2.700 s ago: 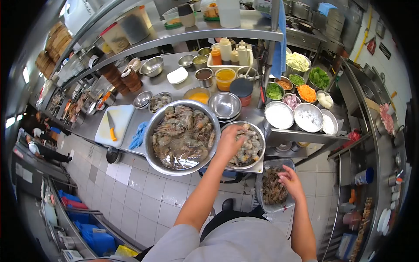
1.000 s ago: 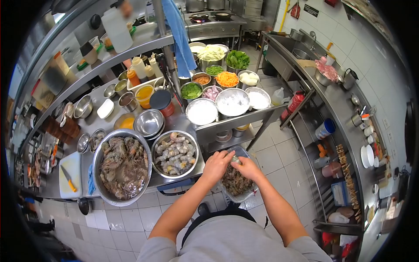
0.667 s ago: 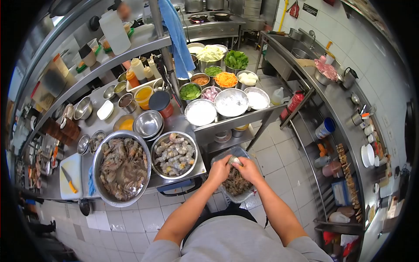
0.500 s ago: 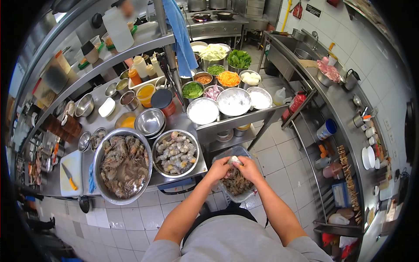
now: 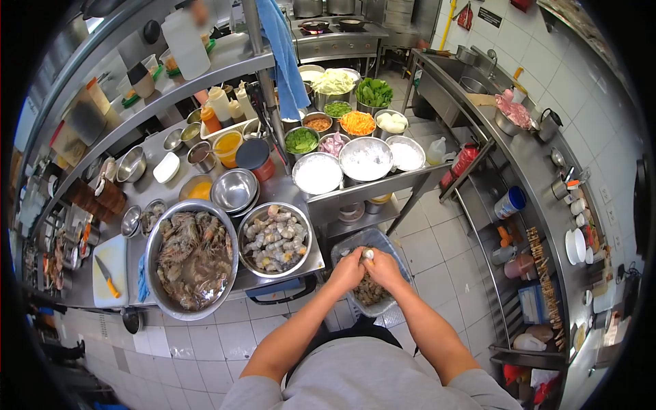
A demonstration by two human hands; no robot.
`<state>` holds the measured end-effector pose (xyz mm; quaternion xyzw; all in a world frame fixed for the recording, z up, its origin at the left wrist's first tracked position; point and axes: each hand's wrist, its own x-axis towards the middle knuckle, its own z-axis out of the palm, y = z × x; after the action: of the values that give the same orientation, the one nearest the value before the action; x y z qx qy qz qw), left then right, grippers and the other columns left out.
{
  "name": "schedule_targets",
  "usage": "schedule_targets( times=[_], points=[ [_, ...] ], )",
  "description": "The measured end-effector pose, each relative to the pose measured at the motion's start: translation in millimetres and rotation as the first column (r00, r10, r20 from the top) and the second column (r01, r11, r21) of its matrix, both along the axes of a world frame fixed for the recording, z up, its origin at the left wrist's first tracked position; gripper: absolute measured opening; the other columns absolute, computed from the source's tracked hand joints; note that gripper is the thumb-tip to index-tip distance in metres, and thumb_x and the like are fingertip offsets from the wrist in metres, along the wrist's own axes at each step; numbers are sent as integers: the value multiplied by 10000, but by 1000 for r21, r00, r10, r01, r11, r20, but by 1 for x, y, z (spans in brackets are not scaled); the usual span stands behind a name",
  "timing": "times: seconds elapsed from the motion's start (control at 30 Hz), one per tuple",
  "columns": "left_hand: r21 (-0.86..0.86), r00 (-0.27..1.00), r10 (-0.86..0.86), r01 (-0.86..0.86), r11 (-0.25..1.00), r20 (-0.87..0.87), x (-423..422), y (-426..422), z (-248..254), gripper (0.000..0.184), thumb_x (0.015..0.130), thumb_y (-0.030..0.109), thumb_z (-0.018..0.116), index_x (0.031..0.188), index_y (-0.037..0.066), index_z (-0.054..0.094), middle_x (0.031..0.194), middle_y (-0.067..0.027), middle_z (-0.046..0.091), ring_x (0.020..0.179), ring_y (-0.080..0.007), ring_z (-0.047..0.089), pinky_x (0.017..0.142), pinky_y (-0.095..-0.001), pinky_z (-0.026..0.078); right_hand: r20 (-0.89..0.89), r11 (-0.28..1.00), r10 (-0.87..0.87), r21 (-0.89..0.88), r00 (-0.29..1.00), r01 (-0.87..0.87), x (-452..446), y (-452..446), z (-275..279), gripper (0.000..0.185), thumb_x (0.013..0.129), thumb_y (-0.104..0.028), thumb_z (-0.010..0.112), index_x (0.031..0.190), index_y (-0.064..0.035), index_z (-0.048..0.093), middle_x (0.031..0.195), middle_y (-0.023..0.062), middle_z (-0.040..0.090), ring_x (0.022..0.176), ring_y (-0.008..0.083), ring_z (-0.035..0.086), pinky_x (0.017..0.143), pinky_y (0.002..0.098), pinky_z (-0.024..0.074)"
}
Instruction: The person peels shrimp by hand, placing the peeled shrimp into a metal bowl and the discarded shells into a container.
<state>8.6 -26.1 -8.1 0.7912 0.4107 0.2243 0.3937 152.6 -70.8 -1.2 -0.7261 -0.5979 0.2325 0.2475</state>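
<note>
My left hand (image 5: 347, 269) and my right hand (image 5: 384, 268) meet over a plastic tub (image 5: 402, 254), fingers closed around a shrimp (image 5: 369, 253). Only a pale bit of it shows between the fingertips. Brown shrimp shells and heads (image 5: 371, 292) lie in the tub below. Left of the hands, on the steel table, a metal bowl (image 5: 309, 231) holds peeled grey shrimp (image 5: 275, 236). Beside it, a larger bowl (image 5: 152, 277) contains whole shrimp (image 5: 195, 253) in murky liquid.
A yellow-handled knife (image 5: 108, 277) lies on a white cutting board (image 5: 117, 263) at the left. Ahead stand pans of white powder (image 5: 366, 158) and cut vegetables (image 5: 358, 123). A steel counter (image 5: 509, 140) with a sink runs along the right.
Both hands have drawn closer together and turned inward over the tub. Less of the shrimp shows between the fingers now. The bowls have not moved.
</note>
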Motion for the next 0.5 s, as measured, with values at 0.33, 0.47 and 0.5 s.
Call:
schedule_targets(
  times=[0.33, 0.47, 0.5],
  points=[
    [-748, 892, -167, 445, 493, 420, -35, 24, 28, 430, 1008, 158, 518, 1420, 75, 432, 1042, -31, 662, 703, -78, 593, 596, -216, 501, -297, 975, 222, 35, 929, -221, 31, 6, 0, 220, 891, -159, 509, 1010, -22, 632, 914, 165, 671, 839, 304, 644, 754, 405, 506],
    [-735, 827, -44, 520, 436, 560, -34, 22, 41, 599, 993, 117, 536, 1527, 116, 265, 1082, -54, 647, 728, -98, 599, 624, -224, 500, -847, 987, -37, -115, 530, -114, 28, 8, -5, 260, 959, -183, 483, 1092, -25, 641, 910, 64, 670, 808, 144, 605, 714, 332, 501],
    [-735, 827, -43, 520, 435, 560, -33, 21, 39, 599, 993, 117, 536, 1527, 116, 265, 1082, -54, 647, 728, -98, 599, 624, -224, 500, -847, 987, -37, -116, 530, -115, 23, 7, -6, 260, 959, -183, 483, 1092, -25, 641, 910, 64, 670, 808, 144, 605, 714, 332, 501]
  ],
)
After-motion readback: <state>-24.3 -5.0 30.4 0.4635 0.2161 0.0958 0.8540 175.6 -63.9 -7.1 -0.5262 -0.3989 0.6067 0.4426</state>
